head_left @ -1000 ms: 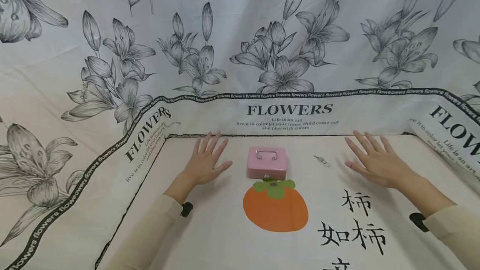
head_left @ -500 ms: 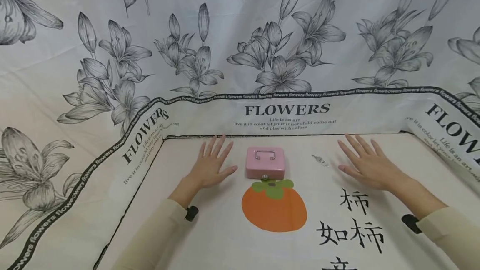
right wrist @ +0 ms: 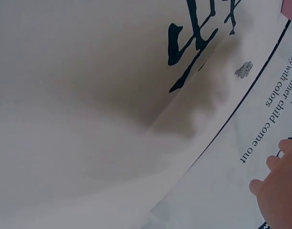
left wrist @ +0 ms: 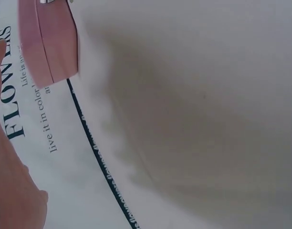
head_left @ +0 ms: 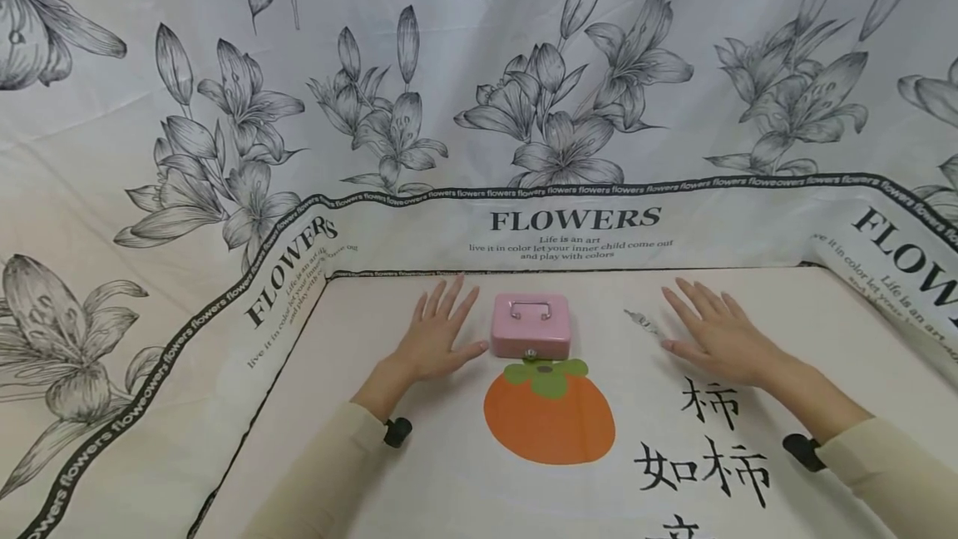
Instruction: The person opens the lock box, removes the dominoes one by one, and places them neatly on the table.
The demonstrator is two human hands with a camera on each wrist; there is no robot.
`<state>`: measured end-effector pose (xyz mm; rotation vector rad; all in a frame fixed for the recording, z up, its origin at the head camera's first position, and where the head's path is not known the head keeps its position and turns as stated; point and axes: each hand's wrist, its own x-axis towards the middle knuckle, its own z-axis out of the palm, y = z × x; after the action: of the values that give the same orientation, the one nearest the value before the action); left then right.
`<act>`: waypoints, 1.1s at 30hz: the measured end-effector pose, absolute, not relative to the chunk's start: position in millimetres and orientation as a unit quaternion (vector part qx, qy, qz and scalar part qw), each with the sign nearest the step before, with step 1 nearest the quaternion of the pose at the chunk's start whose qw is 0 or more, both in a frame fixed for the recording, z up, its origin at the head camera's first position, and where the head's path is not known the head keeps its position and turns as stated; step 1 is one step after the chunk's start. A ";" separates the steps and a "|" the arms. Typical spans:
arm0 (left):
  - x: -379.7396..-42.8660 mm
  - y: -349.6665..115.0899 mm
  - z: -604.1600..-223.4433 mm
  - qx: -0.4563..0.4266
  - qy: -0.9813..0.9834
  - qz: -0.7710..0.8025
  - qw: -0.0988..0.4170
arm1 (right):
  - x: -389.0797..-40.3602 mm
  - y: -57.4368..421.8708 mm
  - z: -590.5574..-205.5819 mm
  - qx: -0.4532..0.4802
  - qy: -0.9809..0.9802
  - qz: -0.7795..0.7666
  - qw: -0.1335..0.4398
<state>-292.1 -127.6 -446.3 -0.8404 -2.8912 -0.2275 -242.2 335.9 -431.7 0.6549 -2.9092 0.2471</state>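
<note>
A pink cash box (head_left: pixel 530 329) with a metal carrying handle and a front lock stands on the table, its lid down. Just left of it hovers my left hand (head_left: pixel 434 341), fingers spread, thumb tip close to the box's side. To the box's right lies a small silvery bunch of keys (head_left: pixel 642 323). My right hand (head_left: pixel 720 341), also spread and holding nothing, is directly right of the keys. In the left wrist view part of the box (left wrist: pixel 50 45) shows past the left hand (left wrist: pixel 15 176). The right wrist view has the keys (right wrist: pixel 243 70) beyond the right hand (right wrist: pixel 282 188).
The pale tablecloth (head_left: pixel 419 472) bears a printed orange persimmon (head_left: pixel 550 418) in front of the box and black characters (head_left: pixel 703 472) to the right. A flower-printed curtain (head_left: pixel 389 106) closes off the back and sides.
Both hands have moved inward, the left one toward the box and the right one toward the keys. Box and keys have stayed where they were.
</note>
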 end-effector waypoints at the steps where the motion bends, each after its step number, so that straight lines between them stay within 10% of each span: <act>1: -291.9 -126.7 -447.2 -0.280 -0.955 -0.078 0.063 | -242.7 334.7 -432.5 0.217 -0.969 0.089 0.073; 33: -303.0 -102.6 -464.0 -0.278 -0.896 -0.343 -0.042 | -258.1 309.4 -441.7 0.134 -0.950 0.281 0.006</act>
<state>-303.0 -102.6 -464.0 -0.8976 -2.8929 -1.1066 -258.1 309.4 -441.7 0.4198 -2.9746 0.8792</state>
